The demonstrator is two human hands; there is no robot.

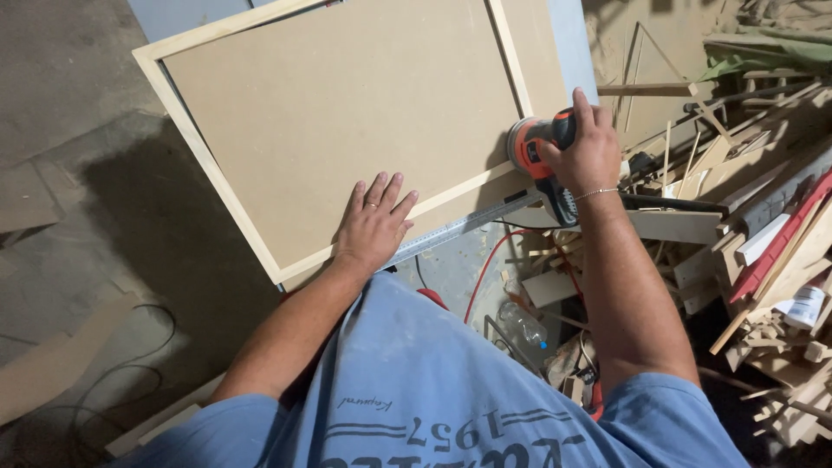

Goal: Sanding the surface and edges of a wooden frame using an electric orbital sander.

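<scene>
1. The framed board (347, 113), a brown panel edged with pale wood strips, lies flat across a work surface; it serves as the landmark for all positions below.
2. The left hand (374, 224) rests palm down on the board's near edge, fingers spread and flat, with a ring on one finger. It grips nothing.
3. The right hand (589, 152) is closed around the top of an orange and black sander (542, 147), fingers wrapped over the body. The sander sits at the board's right side, touching the panel by the right frame strip.
4. A metal ruler (459, 230) lies just beyond the board's near edge, running from beside the left hand towards the sander.
5. A red cable (485, 269) drops below the board's near right corner, under the sander.
6. A clear plastic bottle (523, 325) lies further below the same corner, among offcuts.
7. A heap of wood scraps (745, 217), strips and slats in disorder, crowds the area right of the board, close behind the right wrist and forearm.
8. A bare concrete floor (78, 130) shows left of the board, with a thin dark cord (130, 373) looping across it.
</scene>
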